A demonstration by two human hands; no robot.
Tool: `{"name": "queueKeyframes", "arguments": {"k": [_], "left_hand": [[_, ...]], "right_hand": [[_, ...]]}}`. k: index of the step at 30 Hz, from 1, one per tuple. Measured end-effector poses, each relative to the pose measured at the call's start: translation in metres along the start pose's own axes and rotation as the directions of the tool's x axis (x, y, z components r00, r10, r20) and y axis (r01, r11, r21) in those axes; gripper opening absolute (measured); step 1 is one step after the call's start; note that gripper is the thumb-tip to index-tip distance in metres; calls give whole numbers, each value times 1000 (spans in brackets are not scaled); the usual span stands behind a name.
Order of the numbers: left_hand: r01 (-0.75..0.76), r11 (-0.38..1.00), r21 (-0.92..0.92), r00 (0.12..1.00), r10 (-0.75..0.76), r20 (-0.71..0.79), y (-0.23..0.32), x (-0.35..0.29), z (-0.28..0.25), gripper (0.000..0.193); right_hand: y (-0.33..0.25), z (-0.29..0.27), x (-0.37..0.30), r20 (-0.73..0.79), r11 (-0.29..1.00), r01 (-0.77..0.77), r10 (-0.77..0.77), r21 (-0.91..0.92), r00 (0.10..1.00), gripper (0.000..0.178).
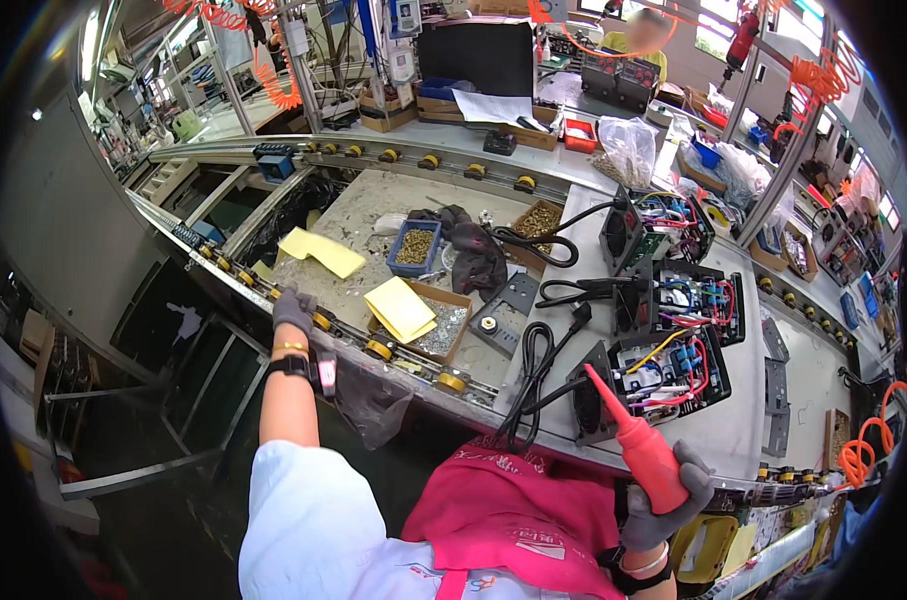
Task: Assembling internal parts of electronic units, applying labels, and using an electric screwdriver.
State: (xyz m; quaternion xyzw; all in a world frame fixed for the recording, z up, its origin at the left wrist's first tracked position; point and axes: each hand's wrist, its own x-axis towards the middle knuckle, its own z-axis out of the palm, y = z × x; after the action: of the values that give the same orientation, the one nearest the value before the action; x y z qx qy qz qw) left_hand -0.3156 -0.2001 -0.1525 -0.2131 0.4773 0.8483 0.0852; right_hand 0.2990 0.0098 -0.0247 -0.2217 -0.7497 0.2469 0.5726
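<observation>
In my right hand [667, 500], in a grey glove, is a red squeeze bottle [653, 462], its long tapered nozzle pointing up and left. The tip is close to the nearest of several open black electrical units [673, 372] with coloured wires. These units stand in a row on a light grey board [713, 420], and black power cords [535, 375] trail left from them. My gloved left hand [293, 310] rests at the near edge of the conveyor rail [343, 333], fingers forward and partly hidden by the back of the hand; I see nothing held in it.
Left of the units lie yellow paper sheets [401, 309], a blue bin of small brass-coloured parts [413, 246], a cardboard tray of metal parts [443, 322] and dark gloves [473, 255]. An orange coiled hose [858, 462] hangs at right. Another person [635, 42] is across the benches.
</observation>
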Motion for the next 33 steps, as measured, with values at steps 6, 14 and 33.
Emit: {"name": "queueKeyframes", "arguments": {"k": [6, 14, 33], "left_hand": [[-337, 925, 177, 928, 295, 229, -28, -48, -23, 18], [-406, 720, 563, 739, -104, 665, -75, -19, -62, 44], [-821, 476, 314, 355, -4, 935, -75, -246, 81, 30]], "right_hand": [[8, -32, 1, -112, 983, -165, 156, -78, 981, 51], [-8, -171, -28, -537, 897, -398, 435, 190, 723, 59], [-31, -456, -254, -873, -183, -958, 475, -221, 111, 54]]}}
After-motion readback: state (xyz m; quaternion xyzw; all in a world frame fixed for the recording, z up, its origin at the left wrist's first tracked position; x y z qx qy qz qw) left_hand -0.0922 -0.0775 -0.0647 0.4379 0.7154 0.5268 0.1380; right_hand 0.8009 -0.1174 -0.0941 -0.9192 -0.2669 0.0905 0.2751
